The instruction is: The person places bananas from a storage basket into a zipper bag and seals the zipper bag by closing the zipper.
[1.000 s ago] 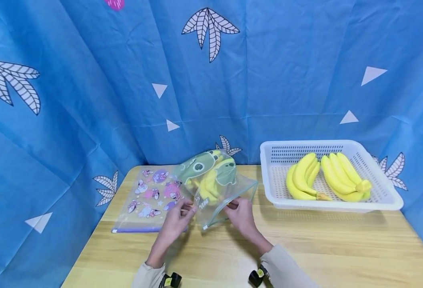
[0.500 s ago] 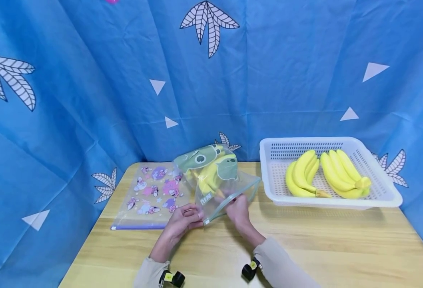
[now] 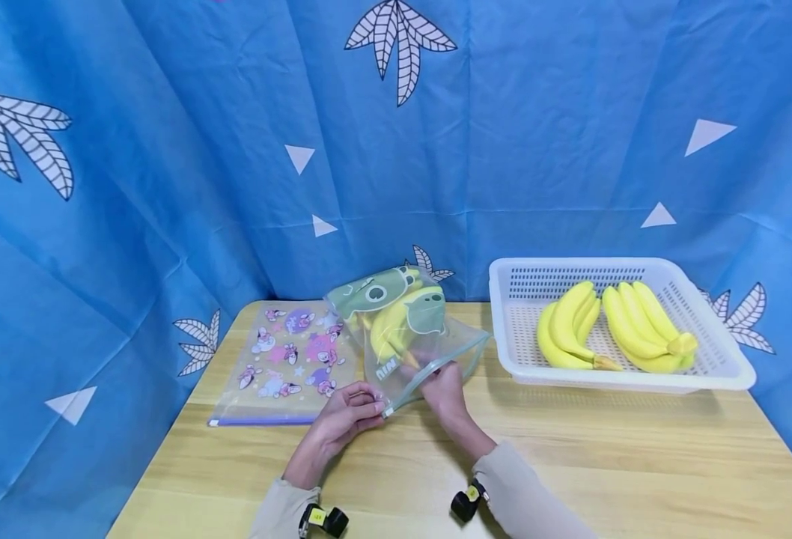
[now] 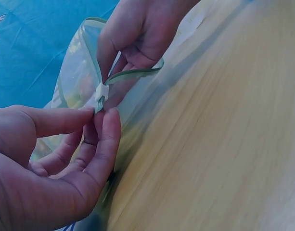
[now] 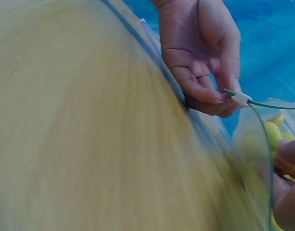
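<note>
A clear zip bag [image 3: 406, 340] with green frog prints holds a bunch of yellow bananas [image 3: 389, 333] and lies on the wooden table [image 3: 571, 457]. My left hand [image 3: 374, 410] pinches the white slider [image 3: 387, 410] at the bag's near corner; the left wrist view shows thumb and forefinger closed on the slider [image 4: 100, 96]. My right hand [image 3: 439, 372] grips the bag's green zip edge [image 3: 430, 368] a little further along. In the right wrist view the left hand [image 5: 205, 62] holds the slider [image 5: 241, 97], and the bag's wall partly hides the right fingers [image 5: 288, 150].
A flat bag [image 3: 288, 359] with pink cartoon prints lies left of the frog bag. At the right stands a white perforated basket [image 3: 726, 374] with two banana bunches [image 3: 571, 329] [image 3: 645, 329]. Blue patterned cloth [image 3: 167, 187] closes the back and sides.
My left hand has moved from the bag's mouth to the slider at the near corner and pinched it. The right hand shifted slightly along the zip edge, and the mouth narrowed.
</note>
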### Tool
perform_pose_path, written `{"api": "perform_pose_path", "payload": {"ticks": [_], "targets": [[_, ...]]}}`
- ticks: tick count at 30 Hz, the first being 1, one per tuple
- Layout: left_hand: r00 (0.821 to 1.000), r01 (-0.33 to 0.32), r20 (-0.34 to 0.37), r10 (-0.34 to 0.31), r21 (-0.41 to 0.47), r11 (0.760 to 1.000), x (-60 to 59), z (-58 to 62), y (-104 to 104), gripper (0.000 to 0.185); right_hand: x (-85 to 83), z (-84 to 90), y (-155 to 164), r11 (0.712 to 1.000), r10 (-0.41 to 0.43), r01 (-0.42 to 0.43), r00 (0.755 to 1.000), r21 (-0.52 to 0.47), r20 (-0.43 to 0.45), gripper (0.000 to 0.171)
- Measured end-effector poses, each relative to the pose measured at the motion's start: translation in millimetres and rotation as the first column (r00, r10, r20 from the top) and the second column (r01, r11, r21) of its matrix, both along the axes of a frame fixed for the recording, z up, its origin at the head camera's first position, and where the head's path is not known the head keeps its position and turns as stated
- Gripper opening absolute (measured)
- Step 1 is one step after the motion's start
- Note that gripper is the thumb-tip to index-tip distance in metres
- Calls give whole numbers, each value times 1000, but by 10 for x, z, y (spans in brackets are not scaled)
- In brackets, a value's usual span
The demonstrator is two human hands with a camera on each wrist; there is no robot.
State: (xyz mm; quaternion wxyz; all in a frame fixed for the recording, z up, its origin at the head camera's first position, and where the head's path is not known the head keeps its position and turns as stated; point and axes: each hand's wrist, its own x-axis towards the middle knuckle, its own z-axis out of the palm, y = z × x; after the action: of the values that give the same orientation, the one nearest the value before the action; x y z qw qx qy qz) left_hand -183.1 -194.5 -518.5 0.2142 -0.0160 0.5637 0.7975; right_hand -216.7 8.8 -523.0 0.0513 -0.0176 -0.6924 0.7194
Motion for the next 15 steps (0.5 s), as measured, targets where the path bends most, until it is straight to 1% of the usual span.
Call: {"api": "perform_pose_path", "payload": {"ticks": [4,7,9,14,15], "targets": [[1000,15,-1,-15,34,999,10,-13,18,27,57,52,86,997,60,-61,998,52,12,35],[1000,23,-11,-22,46,999,15,-19,21,29,123,95,160,995,77,-78,997,69,21,30],[1000,19,-11,-19,53,998,19,-18,17,29,175,118,210,995,77,-78,997,57,20,27],[1000,-11,15,10,73,997,23,2,21,30,347,178,326,996,84,-84,996,10,-33,13],[1000,-18,19,16,71,997,23,7,26,30,390,191,342,996,90,-89,995,21,-38,11]]}}
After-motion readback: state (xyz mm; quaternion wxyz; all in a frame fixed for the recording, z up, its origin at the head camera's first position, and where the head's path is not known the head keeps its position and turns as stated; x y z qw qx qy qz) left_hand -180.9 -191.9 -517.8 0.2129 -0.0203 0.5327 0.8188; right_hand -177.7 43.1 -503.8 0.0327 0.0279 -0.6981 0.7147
